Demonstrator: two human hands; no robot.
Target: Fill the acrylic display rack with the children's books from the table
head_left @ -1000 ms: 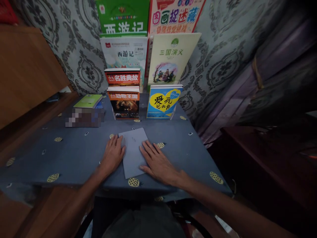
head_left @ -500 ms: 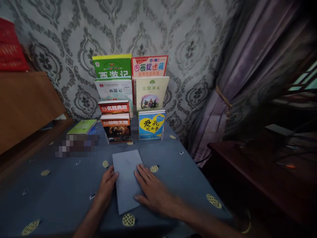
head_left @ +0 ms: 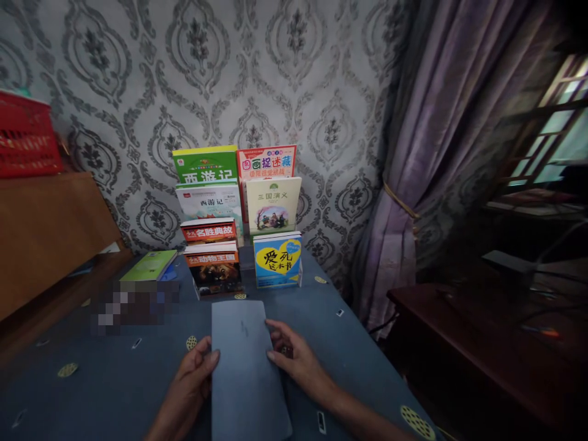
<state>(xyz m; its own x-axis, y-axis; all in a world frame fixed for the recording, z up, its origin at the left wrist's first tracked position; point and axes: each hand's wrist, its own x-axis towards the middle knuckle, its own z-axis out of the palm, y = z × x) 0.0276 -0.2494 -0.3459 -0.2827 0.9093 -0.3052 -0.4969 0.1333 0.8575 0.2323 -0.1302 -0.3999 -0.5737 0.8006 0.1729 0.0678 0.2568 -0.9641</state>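
Note:
A thin, plain grey-blue booklet is in front of me, its top edge tilted away and its lower end at the picture's bottom edge. A small faint mark shows on its cover. My left hand grips its left edge, thumb on the cover and fingers partly hidden beside and behind it. At the right edge, my right hand has thumb and forefinger touching the booklet, with a gap between them. Beyond it, a lion-covered book and a blue-and-yellow book stand in racks.
Behind them stand a cream book, a green book and a pink book. A lime-green book lies left on the patterned tablecloth, near a blurred patch. A red basket tops a wooden cabinet. A purple curtain hangs right.
My right hand has gone from lying flat on the cover to the booklet's right edge. The booklet appears nearer and larger. The view has tilted up, so the books sit lower.

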